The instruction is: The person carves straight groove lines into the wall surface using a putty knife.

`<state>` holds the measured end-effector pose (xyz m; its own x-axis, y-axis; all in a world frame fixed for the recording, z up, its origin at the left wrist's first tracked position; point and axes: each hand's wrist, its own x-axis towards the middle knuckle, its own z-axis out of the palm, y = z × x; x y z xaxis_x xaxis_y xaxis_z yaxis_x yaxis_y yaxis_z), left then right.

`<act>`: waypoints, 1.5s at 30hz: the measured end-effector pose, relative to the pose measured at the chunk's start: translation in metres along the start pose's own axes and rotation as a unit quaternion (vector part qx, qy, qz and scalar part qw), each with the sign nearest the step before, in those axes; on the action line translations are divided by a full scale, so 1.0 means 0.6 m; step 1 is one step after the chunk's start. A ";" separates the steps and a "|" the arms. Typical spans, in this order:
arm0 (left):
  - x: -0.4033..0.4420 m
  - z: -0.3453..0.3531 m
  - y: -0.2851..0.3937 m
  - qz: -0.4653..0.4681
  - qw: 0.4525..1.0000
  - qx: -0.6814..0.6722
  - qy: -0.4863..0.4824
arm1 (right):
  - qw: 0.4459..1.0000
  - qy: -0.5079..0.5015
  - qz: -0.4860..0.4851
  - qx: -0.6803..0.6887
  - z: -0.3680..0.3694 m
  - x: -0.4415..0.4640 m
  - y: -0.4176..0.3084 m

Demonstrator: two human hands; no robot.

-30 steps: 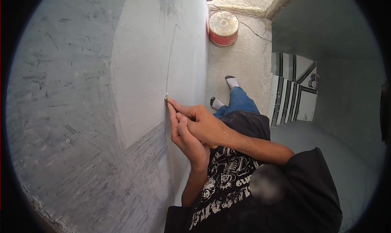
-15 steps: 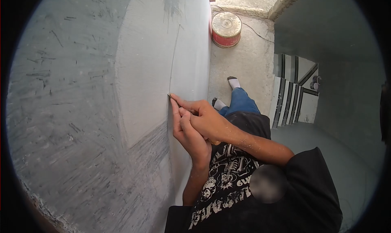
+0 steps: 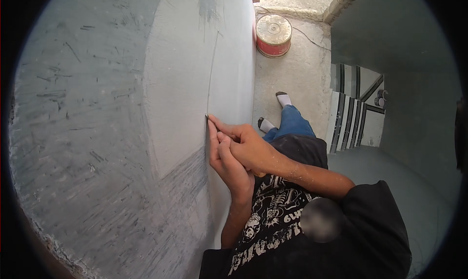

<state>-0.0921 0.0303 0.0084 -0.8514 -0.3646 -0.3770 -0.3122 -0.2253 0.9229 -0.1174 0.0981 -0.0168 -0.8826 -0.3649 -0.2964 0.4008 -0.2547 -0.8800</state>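
Note:
My right hand [image 3: 251,150] and my left hand [image 3: 228,169] are pressed together against the pale grey wall [image 3: 180,84]. Both are closed, with fingertips meeting around a thin pointed tool [image 3: 206,116]. Only its small dark tip shows at the wall; my fingers hide most of the rest, so its kind is unclear. Above the tip, a thin dark line [image 3: 212,74] runs up the wall, its lower end meeting the tool. A yellowish piece [image 3: 260,173] shows beneath my right wrist, and I cannot tell whether it belongs to the tool. Pale dust specks my right forearm.
A red drum with a whitish lid [image 3: 274,33] stands on the concrete floor [image 3: 273,74] beside the wall, with a thin cable [image 3: 309,39] near it. Striped black-and-white panels [image 3: 348,120] and small round containers [image 3: 380,98] are at right. My socked feet [image 3: 282,99] are on the floor.
The whole view has shifted slightly, so everything sits a little further right. My hands and the tool tip stay at about the same spot on the wall.

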 end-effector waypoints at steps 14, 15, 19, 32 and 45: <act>0.000 -0.007 -0.017 0.007 1.000 0.001 -0.019 | 0.993 -0.043 0.108 -0.021 -0.023 -0.005 -0.026; 0.000 -0.010 -0.015 0.010 1.000 0.005 -0.019 | 0.994 -0.044 0.097 -0.021 -0.016 -0.009 -0.020; -0.043 -0.011 0.009 0.037 0.999 0.008 0.025 | 0.997 -0.046 0.066 -0.008 0.013 -0.037 -0.010; -0.035 -0.037 0.013 0.034 0.997 0.055 -0.035 | 0.993 -0.036 0.108 0.016 0.022 -0.037 -0.025; -0.071 -0.083 0.012 0.021 0.993 0.093 -0.072 | 0.998 -0.040 0.049 0.006 0.047 -0.071 0.001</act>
<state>-0.0369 -0.0006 0.0272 -0.9125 -0.2352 -0.3348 -0.3357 -0.0374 0.9412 -0.0728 0.0883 0.0056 -0.8168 -0.4581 -0.3506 0.4883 -0.2254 -0.8431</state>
